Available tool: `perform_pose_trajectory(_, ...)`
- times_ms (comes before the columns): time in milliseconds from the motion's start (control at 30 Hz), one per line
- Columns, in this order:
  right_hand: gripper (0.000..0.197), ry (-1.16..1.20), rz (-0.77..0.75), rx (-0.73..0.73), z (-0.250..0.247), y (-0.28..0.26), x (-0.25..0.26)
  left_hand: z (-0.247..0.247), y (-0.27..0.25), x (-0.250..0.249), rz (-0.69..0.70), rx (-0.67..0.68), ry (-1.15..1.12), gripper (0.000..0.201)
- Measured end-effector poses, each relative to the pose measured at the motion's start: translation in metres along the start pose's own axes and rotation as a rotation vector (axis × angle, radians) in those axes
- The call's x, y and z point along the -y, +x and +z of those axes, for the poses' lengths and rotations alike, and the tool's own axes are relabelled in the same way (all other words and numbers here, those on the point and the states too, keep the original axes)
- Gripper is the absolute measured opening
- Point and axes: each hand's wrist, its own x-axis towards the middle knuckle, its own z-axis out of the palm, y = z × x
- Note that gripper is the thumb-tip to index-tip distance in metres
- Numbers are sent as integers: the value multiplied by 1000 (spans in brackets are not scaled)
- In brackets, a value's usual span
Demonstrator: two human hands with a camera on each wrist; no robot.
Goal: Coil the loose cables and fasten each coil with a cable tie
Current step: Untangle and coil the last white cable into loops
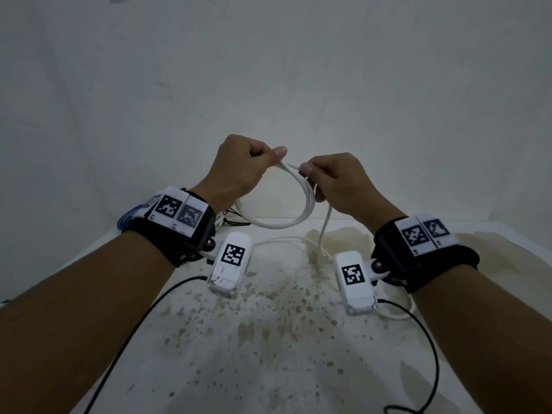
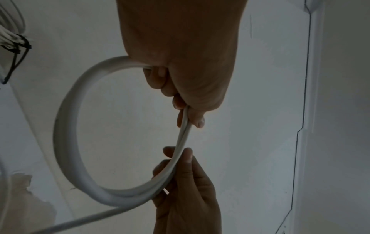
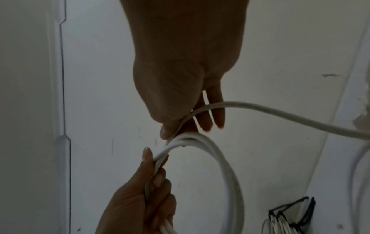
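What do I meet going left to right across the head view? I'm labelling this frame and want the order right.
Left wrist camera → left hand → white cable coil held between both hands → right hand → right wrist camera.

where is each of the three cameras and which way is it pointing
Head: worn on the head, looking forward and down; both forearms, left hand and right hand hold the coiled white round cable.
Left wrist: looks along the left hand's fingers.
Right wrist: looks along the right hand's fingers.
All share the coil and both hands.
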Motion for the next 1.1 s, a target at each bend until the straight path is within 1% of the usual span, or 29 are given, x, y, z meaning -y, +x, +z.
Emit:
perform_pose_trajectory(100, 25, 136, 69, 82, -2, -7, 3, 3, 1, 1, 9, -44, 11, 29)
perform_pose_trajectory(200, 25, 233, 108, 159, -4, -15, 6, 8, -2, 5, 11, -46, -15, 29)
perform_pose_trajectory(233, 27, 310, 140, 186, -5, -18, 8, 9, -4, 5, 17, -39, -31, 29)
perform_pose_trajectory(333, 42, 687, 329, 300, -4, -20, 17, 14, -5, 1, 65, -14, -34, 28)
perform_pose_trajectory(367, 44, 757, 365, 331, -3, -20, 19, 15, -4, -1, 82, -12, -12, 27)
perform_pose_trajectory(467, 35, 845, 404, 358, -1, -17, 23, 16, -1, -3, 130, -18, 17, 28)
perform_pose_trajectory(533, 33, 849, 412, 312, 1, -16, 25, 16, 0, -1, 117, -20, 31, 30)
perform_pose_trajectory(567, 33, 849, 417, 251, 3, -13, 25, 16, 1, 1, 76, -12, 48, 32)
perform_pose_trajectory(600, 32, 867, 428, 152, 4, -10, 26, 17, 0, 0, 14, -11, 80, 35)
perform_pose_trajectory(667, 33, 988, 472, -102, 2, -2, 26, 19, -7, 3, -158, -68, 176, 45)
perform_pose_trajectory(700, 34, 1068, 480, -209, -1, 3, 25, 20, -15, 3, -266, -91, 228, 50)
perform_pose_trajectory(733, 36, 1141, 476, -293, -6, 6, 26, 24, -28, 2, -405, -41, 256, 58)
perform_pose_trajectory(767, 37, 1202, 466, -354, -9, 9, 26, 31, -42, 0, -568, 96, 201, 67)
perform_pose_trajectory(800, 38, 1253, 456, -394, -11, 10, 27, 40, -57, -5, -750, 293, 15, 77)
perform_pose_trajectory(833, 38, 1291, 451, -412, -11, 11, 29, 52, -66, -9, -905, 474, -291, 86)
perform_pose_trajectory(867, 39, 1306, 454, -411, -8, 10, 32, 62, -69, -12, -1017, 556, -633, 91)
perform_pose_trajectory(900, 39, 1294, 463, -403, -4, 8, 33, 70, -67, -12, -1084, 500, -942, 89)
perform_pose_trajectory(933, 39, 1262, 475, -395, 1, 5, 33, 77, -58, -12, -1105, 318, -1170, 78)
perform_pose_trajectory(967, 38, 1222, 489, -395, 5, 1, 30, 80, -48, -12, -1093, 106, -1300, 58)
perform_pose_trajectory(1000, 38, 1187, 505, -407, 7, -3, 26, 82, -40, -15, -1060, -61, -1360, 40)
perform_pose_trajectory(1033, 37, 1160, 518, -429, 6, -7, 21, 83, -36, -22, -1026, -144, -1347, 35)
perform_pose_trajectory(1100, 37, 1120, 529, -486, -1, -10, 14, 85, -40, -36, -961, -159, -1231, 33)
